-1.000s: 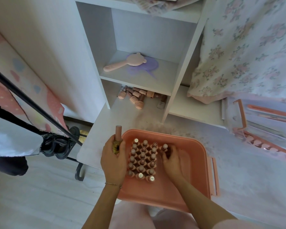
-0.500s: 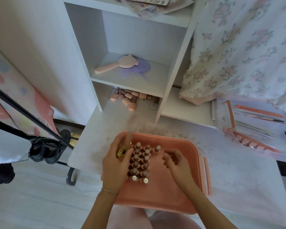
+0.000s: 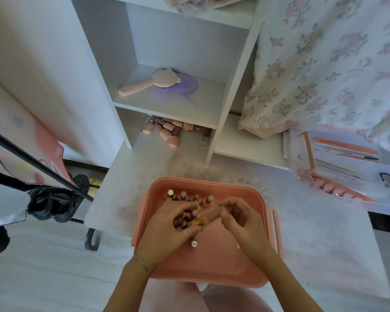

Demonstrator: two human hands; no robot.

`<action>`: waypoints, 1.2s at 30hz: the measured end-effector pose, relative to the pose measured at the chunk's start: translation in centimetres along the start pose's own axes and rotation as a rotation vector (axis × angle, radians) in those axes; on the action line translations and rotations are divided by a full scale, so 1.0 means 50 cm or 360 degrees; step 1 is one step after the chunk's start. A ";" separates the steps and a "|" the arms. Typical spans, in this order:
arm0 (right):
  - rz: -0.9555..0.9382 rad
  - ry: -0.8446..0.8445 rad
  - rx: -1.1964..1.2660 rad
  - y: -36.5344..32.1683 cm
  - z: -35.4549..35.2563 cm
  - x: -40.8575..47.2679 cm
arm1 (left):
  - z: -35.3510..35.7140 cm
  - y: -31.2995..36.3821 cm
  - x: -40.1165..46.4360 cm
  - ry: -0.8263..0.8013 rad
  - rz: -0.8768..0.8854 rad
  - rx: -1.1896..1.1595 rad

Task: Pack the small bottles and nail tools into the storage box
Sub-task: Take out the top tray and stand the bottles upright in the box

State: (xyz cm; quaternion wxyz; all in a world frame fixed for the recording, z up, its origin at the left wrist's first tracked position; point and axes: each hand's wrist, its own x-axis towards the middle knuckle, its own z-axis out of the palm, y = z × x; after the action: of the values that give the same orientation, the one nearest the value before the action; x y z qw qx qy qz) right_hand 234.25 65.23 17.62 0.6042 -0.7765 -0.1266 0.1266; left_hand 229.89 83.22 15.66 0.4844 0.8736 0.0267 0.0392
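The left hand [image 3: 167, 226] has carried its bottle [image 3: 208, 216] in from the storage box's [image 3: 252, 262] left rim; both hands now pinch it over the standing bottles [image 3: 183, 195]. The right hand [image 3: 241, 221] grips its cap end. More bottles [image 3: 167, 129] wait on the far shelf.

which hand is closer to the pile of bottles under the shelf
Left. The left hand sits almost straight below the loose bottles; the right hand lies further to the right in the pink box.

A white desk [image 3: 313, 224] carries the pink storage box [image 3: 252, 194] and a clear tray [image 3: 338, 176].
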 end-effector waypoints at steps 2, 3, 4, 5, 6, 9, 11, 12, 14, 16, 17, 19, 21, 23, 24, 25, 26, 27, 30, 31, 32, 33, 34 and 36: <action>0.0015 0.0041 -0.0102 0.012 -0.016 -0.006 | -0.012 -0.002 0.002 0.0163 0.0028 0.0026; 0.0045 0.0059 -0.0163 0.020 -0.020 -0.007 | -0.015 -0.004 0.003 0.0275 0.0038 0.0049; 0.0075 0.0081 -0.0228 0.031 -0.023 -0.009 | -0.017 -0.008 0.004 0.0395 0.0034 0.0086; 0.0097 0.0103 -0.0292 0.041 -0.024 -0.010 | -0.018 -0.012 0.007 0.0510 0.0004 0.0132; 0.0113 0.0121 -0.0358 0.052 -0.023 -0.009 | -0.020 -0.018 0.009 0.0608 -0.0056 0.0184; 0.0167 0.0128 -0.0512 0.079 -0.014 0.000 | -0.022 -0.042 0.017 0.0704 -0.0300 0.0300; 0.0205 0.0116 -0.0578 0.098 -0.006 0.010 | -0.020 -0.060 0.021 0.0657 -0.0540 0.0260; 0.0222 0.0108 -0.0602 0.107 -0.001 0.014 | -0.020 -0.066 0.023 0.0627 -0.0664 0.0210; 0.0245 0.0085 -0.0641 0.122 0.010 0.021 | -0.017 -0.075 0.028 0.0586 -0.0780 0.0148; 0.0268 0.0046 -0.0683 0.132 0.019 0.027 | -0.015 -0.079 0.030 0.0549 -0.0720 0.0206; 0.0273 0.0031 -0.0695 0.135 0.022 0.029 | -0.015 -0.081 0.030 0.0540 -0.0691 0.0240; 0.0282 0.0014 -0.0697 0.139 0.025 0.033 | -0.016 -0.083 0.030 0.0547 -0.0674 0.0272; 0.0324 0.0012 -0.0703 0.142 0.026 0.035 | -0.017 -0.084 0.031 0.0557 -0.0672 0.0287; 0.0382 0.0053 -0.0707 0.145 0.028 0.035 | -0.017 -0.084 0.032 0.0552 -0.0665 0.0287; 0.0399 0.0085 -0.0694 0.146 0.029 0.036 | -0.017 -0.085 0.032 0.0549 -0.0662 0.0286; 0.0408 0.0110 -0.0680 0.147 0.030 0.038 | -0.018 -0.085 0.032 0.0547 -0.0662 0.0286; 0.0418 0.0117 -0.0675 0.148 0.031 0.040 | -0.019 -0.085 0.031 0.0549 -0.0665 0.0284; 0.0435 0.0106 -0.0681 0.149 0.032 0.042 | -0.019 -0.085 0.030 0.0553 -0.0668 0.0279; 0.0506 0.0055 -0.0709 0.154 0.035 0.043 | -0.020 -0.084 0.029 0.0565 -0.0667 0.0261; 0.0516 0.0048 -0.0714 0.156 0.037 0.040 | -0.020 -0.084 0.029 0.0568 -0.0660 0.0254; 0.0521 0.0043 -0.0718 0.160 0.037 0.037 | -0.019 -0.084 0.029 0.0573 -0.0655 0.0245; 0.0528 0.0039 -0.0720 0.163 0.037 0.034 | -0.019 -0.083 0.029 0.0576 -0.0653 0.0239; 0.0539 0.0036 -0.0721 0.167 0.037 0.033 | -0.019 -0.083 0.029 0.0578 -0.0652 0.0239; 0.0577 0.0031 -0.0722 0.172 0.038 0.034 | -0.019 -0.084 0.028 0.0584 -0.0651 0.0240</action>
State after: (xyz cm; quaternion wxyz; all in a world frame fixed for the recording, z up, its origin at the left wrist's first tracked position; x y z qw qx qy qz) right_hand 235.53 65.49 8.73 0.3837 -0.9029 -0.0049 0.1935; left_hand 231.18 86.38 12.65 0.4030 0.8619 0.2924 0.0960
